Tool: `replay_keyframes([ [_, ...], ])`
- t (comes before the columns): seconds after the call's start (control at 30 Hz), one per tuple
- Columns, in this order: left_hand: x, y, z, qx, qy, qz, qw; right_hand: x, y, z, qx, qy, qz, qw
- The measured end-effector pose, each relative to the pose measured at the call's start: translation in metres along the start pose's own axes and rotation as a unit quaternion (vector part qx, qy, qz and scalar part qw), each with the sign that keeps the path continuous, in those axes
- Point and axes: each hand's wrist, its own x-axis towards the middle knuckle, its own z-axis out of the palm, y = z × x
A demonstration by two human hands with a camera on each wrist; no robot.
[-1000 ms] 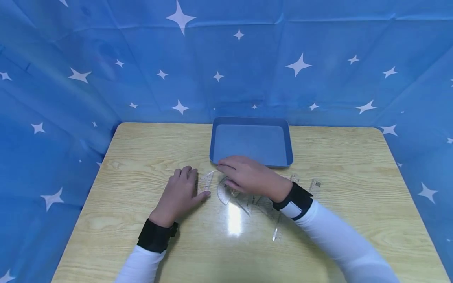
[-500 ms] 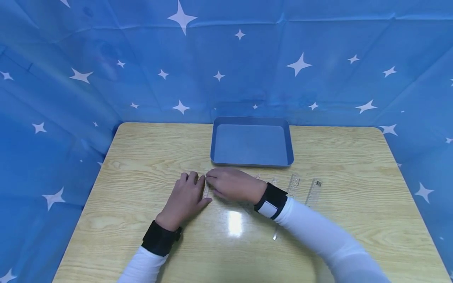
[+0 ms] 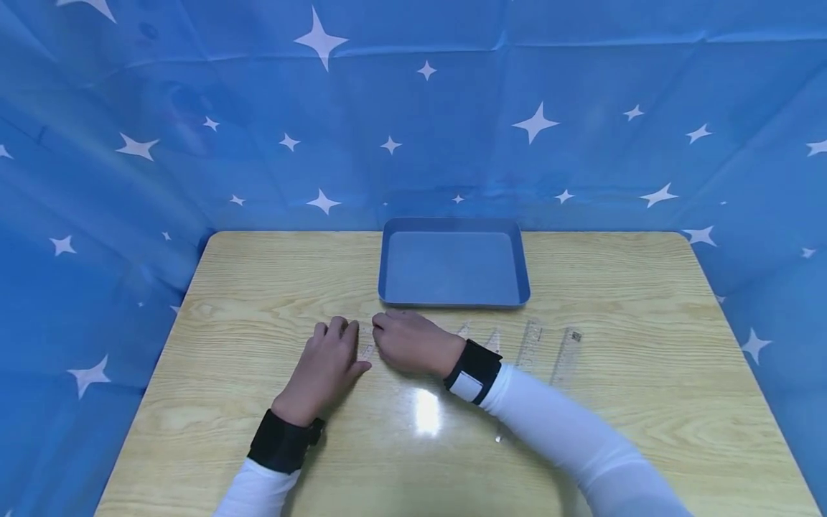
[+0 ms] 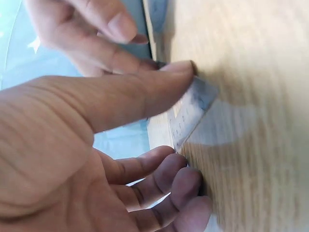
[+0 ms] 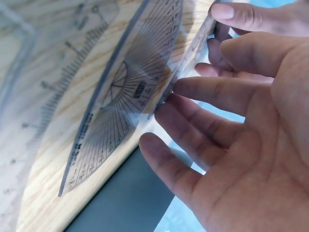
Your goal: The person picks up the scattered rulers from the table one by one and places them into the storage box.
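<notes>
In the head view my left hand [image 3: 325, 370] is over the table left of centre, holding a clear set square [image 3: 366, 352] between thumb and fingers. The left wrist view shows the thumb at one end of this set square [image 4: 190, 116] and the curled fingertips at the other. My right hand [image 3: 413, 342] is close on its right side. Its fingertips touch the edge of the set square, while its thumb stands apart from it. A clear protractor [image 5: 139, 89] lies flat beside the right fingers in the right wrist view; the right hand hides it in the head view.
A blue tray [image 3: 454, 304] stands at the table's back edge, behind the hands. To the right lie clear triangular tips [image 3: 494, 339], partly under the right wrist, and two clear rulers [image 3: 530, 341]. A blue star-patterned cloth [image 3: 452, 108] hangs around the table [image 3: 646, 359].
My right hand has moved left and nearer to the left hand, from over the protractor to the set square. The left hand stays nearly in place; the head view has shifted slightly.
</notes>
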Motion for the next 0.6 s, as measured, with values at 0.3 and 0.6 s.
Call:
replay_keyframes([
  [0.3, 0.008, 0.004, -0.007, -0.113, -0.069, -0.111, 0.985, 0.001, 0.001, 0.005, 0.003, 0.014, 0.002, 0.9999],
  [0.6, 0.023, -0.005, -0.016, -0.228, -0.145, -0.188, 0.9442, 0.0, 0.003, 0.003, 0.024, 0.0, -0.001, 0.9997],
])
